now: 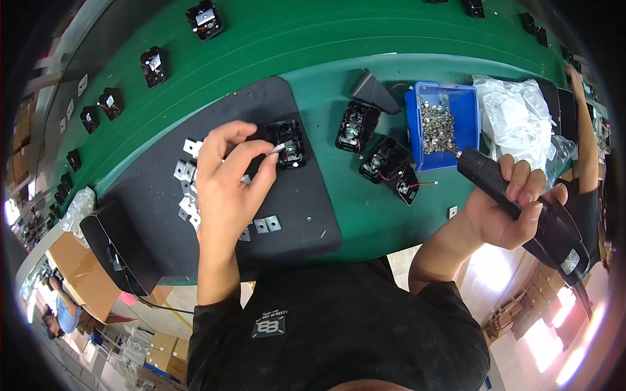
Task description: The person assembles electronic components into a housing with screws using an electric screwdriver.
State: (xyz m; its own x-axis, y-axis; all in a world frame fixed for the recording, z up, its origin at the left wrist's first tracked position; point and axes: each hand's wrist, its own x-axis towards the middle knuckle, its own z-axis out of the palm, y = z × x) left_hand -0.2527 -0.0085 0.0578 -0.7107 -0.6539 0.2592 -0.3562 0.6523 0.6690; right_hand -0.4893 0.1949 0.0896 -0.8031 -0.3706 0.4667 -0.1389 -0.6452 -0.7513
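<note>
The left hand (228,179) has thumb and forefinger drawn together in a light pinch, the gap no wider than the metal plate (279,148) between them; its other fingers curl loosely clear. The plate sits at the near edge of a black housing (290,133) — whether it touches, I cannot tell. It should prove light, stiff and rather slick, hard to damage but easy to let slip, so the opposite edges look the best hold, with its face left free. The right hand (512,202) wraps its fingers and thumb around the thick barrel of a power screwdriver (492,179), likely the heavier load, best gripped around that barrel near its balance. Its slim bit points into a blue bin (418,164) of smooth, hard plastic, heaped with small shiny screws (438,127); contact with them is unclear.

The housing is a moulded shell, matt outside and ribbed within, with small electronic parts that are probably its delicate portion. Around the left hand, flat squarish plates (267,225) with punched holes lie scattered on a dull black mat (306,225). Between mat and bin, more shells (357,127) show thin red wires — soft, and likely easy to snag. Beyond the bin, crumpled plastic bags (515,117) lie filmy and translucent on the smooth green bench (365,225).
</note>
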